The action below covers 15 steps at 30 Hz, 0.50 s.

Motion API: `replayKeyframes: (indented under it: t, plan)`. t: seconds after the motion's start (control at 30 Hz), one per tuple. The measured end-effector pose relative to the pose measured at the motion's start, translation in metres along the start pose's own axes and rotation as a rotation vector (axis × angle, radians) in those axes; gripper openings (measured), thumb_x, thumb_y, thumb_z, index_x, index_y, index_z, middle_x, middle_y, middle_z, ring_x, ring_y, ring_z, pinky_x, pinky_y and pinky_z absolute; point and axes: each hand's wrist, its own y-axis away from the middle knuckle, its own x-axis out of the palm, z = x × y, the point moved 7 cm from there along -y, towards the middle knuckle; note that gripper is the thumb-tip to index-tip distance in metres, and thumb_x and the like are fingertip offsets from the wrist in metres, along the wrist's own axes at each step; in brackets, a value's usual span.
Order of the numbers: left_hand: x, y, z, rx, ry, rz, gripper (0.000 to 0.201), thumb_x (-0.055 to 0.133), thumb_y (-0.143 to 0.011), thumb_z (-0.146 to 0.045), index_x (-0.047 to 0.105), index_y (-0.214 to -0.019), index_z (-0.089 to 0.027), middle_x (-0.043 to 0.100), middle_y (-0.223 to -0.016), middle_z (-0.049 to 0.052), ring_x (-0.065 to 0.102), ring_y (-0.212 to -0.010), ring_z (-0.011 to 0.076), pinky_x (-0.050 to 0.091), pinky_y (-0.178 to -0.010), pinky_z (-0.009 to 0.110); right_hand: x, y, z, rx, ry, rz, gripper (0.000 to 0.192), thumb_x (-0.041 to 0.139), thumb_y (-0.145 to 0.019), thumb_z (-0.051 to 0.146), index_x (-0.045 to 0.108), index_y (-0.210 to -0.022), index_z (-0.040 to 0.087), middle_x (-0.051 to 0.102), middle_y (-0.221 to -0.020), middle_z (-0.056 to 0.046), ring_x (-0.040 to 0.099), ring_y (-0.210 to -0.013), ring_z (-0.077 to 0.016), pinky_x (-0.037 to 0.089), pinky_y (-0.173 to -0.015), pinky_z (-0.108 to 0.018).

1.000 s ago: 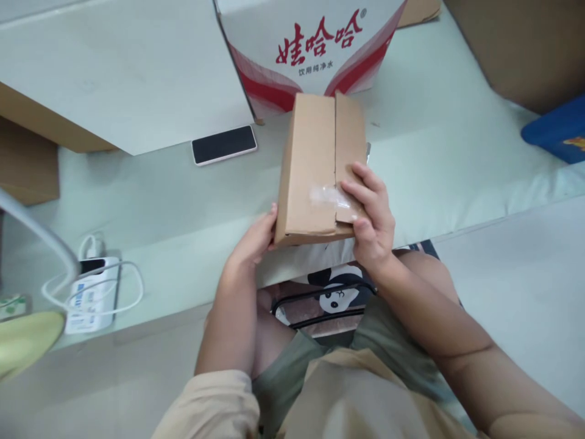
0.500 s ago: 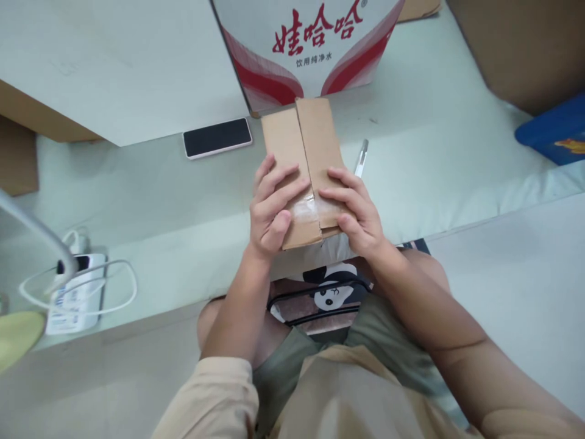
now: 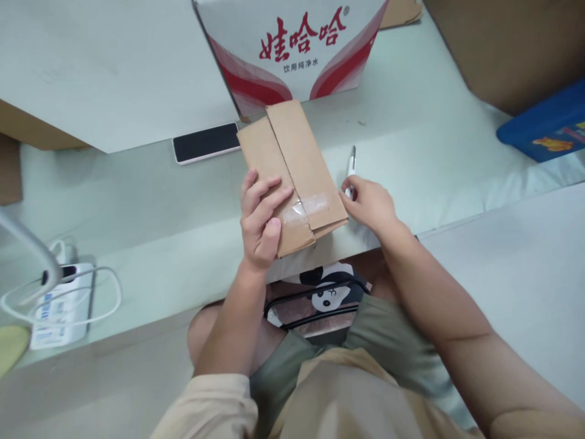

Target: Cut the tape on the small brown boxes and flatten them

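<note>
A small brown cardboard box [image 3: 301, 164] lies tilted on the pale green surface, clear tape [image 3: 315, 206] across the near end of its top seam. My left hand [image 3: 262, 219] holds the box at its left side, fingers lying over the top. Just right of the box, my right hand [image 3: 370, 201] is closed around the near part of a slim white utility knife [image 3: 351, 161]. The knife's grey tip points away from me, and the rest of its handle is hidden by the fingers.
Behind the box stands a white and red carton [image 3: 292, 55]. A phone [image 3: 205, 143] lies at the back left, beside a large white box [image 3: 105, 67]. A power strip [image 3: 61, 311] with a looped cable is at far left. A blue object [image 3: 543, 131] sits at right.
My right hand has left the box and taken hold of the utility knife. The box has turned slightly anticlockwise, with my left hand still on it. The whole view has shifted a little.
</note>
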Motion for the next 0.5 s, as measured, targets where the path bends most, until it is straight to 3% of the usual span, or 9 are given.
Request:
replayKeyframes:
  t: [0.17,0.3,0.4,0.5]
  plan:
    - [0.004,0.000,-0.009,0.068,0.011,-0.014,0.054,0.035,-0.098,-0.060,0.072,-0.124,-0.030,0.066,-0.135,0.006,0.043,-0.151,0.0325,0.023,-0.133,0.058,-0.031,0.023,-0.002,-0.010,-0.270,-0.249,0.020,0.064,-0.082,0.037,0.049,-0.086,0.025,0.048,-0.064,0.005,0.044,-0.056,-0.0148,0.038,-0.061,-0.032]
    - [0.008,-0.001,-0.016,0.070,-0.031,-0.025,0.056,0.033,-0.099,-0.060,0.073,-0.123,-0.028,0.067,-0.134,0.007,0.047,-0.148,0.0323,0.024,-0.132,0.058,-0.060,0.062,0.006,-0.258,-0.529,-0.473,0.009,0.055,-0.095,0.035,0.058,-0.096,0.026,0.054,-0.069,0.004,0.049,-0.057,-0.0142,0.043,-0.060,-0.032]
    - [0.013,0.000,-0.024,0.053,-0.092,-0.040,0.059,0.031,-0.100,-0.060,0.073,-0.122,-0.026,0.067,-0.132,0.008,0.049,-0.146,0.0322,0.026,-0.131,0.058,-0.073,0.098,0.027,-0.533,-0.669,-0.456,0.013,0.061,-0.095,0.032,0.063,-0.108,0.030,0.067,-0.078,0.001,0.060,-0.062,-0.0147,0.050,-0.058,-0.031]
    - [0.019,0.002,-0.034,0.052,-0.148,-0.056,0.056,0.029,-0.102,-0.055,0.071,-0.126,-0.025,0.067,-0.134,0.008,0.049,-0.146,0.0308,0.026,-0.131,0.057,-0.076,0.127,0.045,-0.662,-0.738,-0.310,0.018,0.070,-0.089,0.025,0.060,-0.102,0.031,0.072,-0.080,0.001,0.065,-0.060,-0.0143,0.053,-0.053,-0.028]
